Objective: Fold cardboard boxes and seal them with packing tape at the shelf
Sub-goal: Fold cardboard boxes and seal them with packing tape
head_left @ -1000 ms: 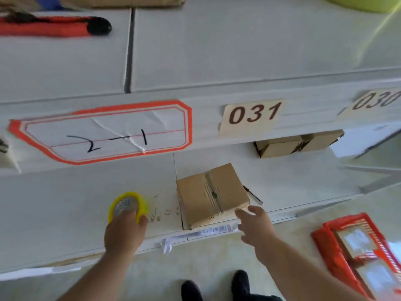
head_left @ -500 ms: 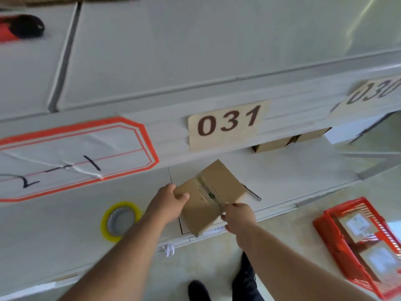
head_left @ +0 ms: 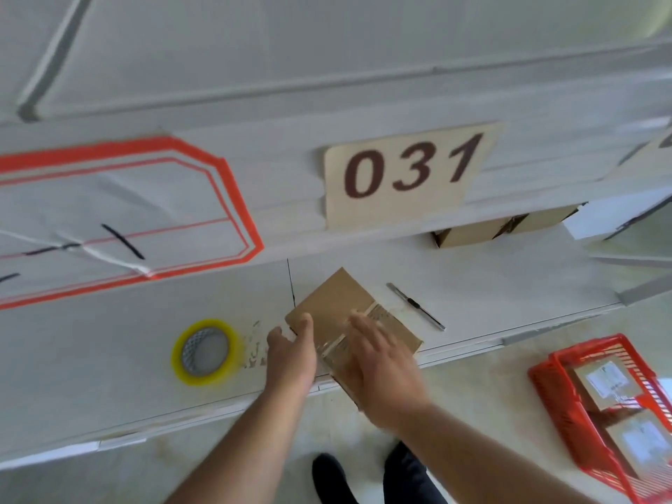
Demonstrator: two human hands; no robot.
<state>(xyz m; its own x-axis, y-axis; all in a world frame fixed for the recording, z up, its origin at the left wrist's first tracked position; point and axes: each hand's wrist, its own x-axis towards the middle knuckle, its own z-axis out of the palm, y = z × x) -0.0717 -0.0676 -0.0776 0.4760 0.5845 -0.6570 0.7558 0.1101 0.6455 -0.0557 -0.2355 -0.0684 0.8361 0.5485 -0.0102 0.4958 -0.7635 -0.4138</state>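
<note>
Both hands are on the small cardboard box (head_left: 349,314) now. The right hand (head_left: 381,361) is lying flat with fingers spread over the near half, pressing along the clear tape strip (head_left: 336,345) across the seam rather than gripping anything, and the left hand (head_left: 291,354) is open too, thumb hooked on the box's left corner to brace it. The box is sitting at the front lip of the white shelf (head_left: 491,285), its near corner hanging slightly over the edge. What's changed: a second ago the left hand was parking the yellow tape roll (head_left: 205,352) on the shelf, and now the roll is lying flat just to the left of the box, hands off it, while the box has been turned over or around between the hands. I'm reading that as the taping on this one being done and the person smoothing it down. A thin metal blade or pen (head_left: 414,305), hard to tell which, is lying just behind the box on the right. The 031 label (head_left: 407,169) is hanging above, more brown boxes (head_left: 498,227) are tucked further back, and a red basket (head_left: 614,405) of parcels is on the floor to the right.
</note>
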